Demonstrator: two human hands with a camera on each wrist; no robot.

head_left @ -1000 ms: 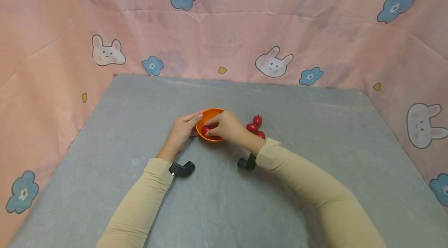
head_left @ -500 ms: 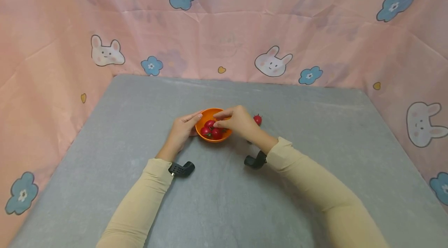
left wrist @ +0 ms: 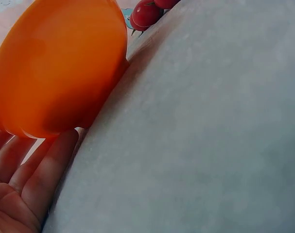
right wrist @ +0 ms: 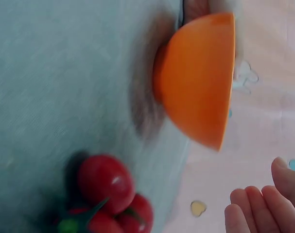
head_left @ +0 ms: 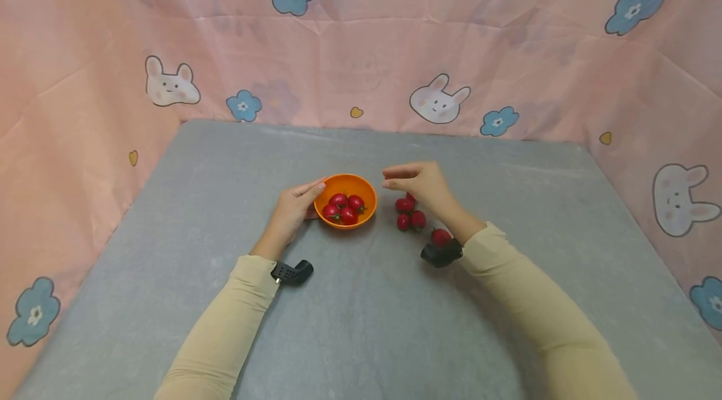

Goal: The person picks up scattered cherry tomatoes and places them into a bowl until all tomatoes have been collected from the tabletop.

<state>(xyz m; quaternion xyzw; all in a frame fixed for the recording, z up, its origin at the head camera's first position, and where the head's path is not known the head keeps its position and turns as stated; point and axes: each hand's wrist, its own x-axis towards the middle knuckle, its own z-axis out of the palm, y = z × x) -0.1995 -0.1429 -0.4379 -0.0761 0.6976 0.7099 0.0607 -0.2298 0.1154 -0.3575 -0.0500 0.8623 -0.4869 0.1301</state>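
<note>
At the frame's centre, the left hand [head_left: 290, 210] grips a bowl [head_left: 348, 184] holding red tomatoes [head_left: 349, 216]; right of centre, the right hand [head_left: 427, 186], thumb and fingers parted, hovers near loose tomatoes [head_left: 418, 219].

My left hand [head_left: 292, 209] grips orange bowl [head_left: 350, 183], four tomatoes [head_left: 349, 216] inside; right hand [head_left: 425, 184] hovers by loose tomatoes [head_left: 418, 219] on desk [head_left: 350, 325].

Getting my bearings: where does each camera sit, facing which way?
Head: on the head, facing forward and down at bowl, tomatoes, left hand and right hand; sleeves show.
Left wrist: worn there, facing the bowl's outside; left fingers show.
Right wrist: worn there, facing the bowl and tomatoes; right fingers and part of the left hand show.
Both wrist views share the bowl's outside and some tomatoes.
</note>
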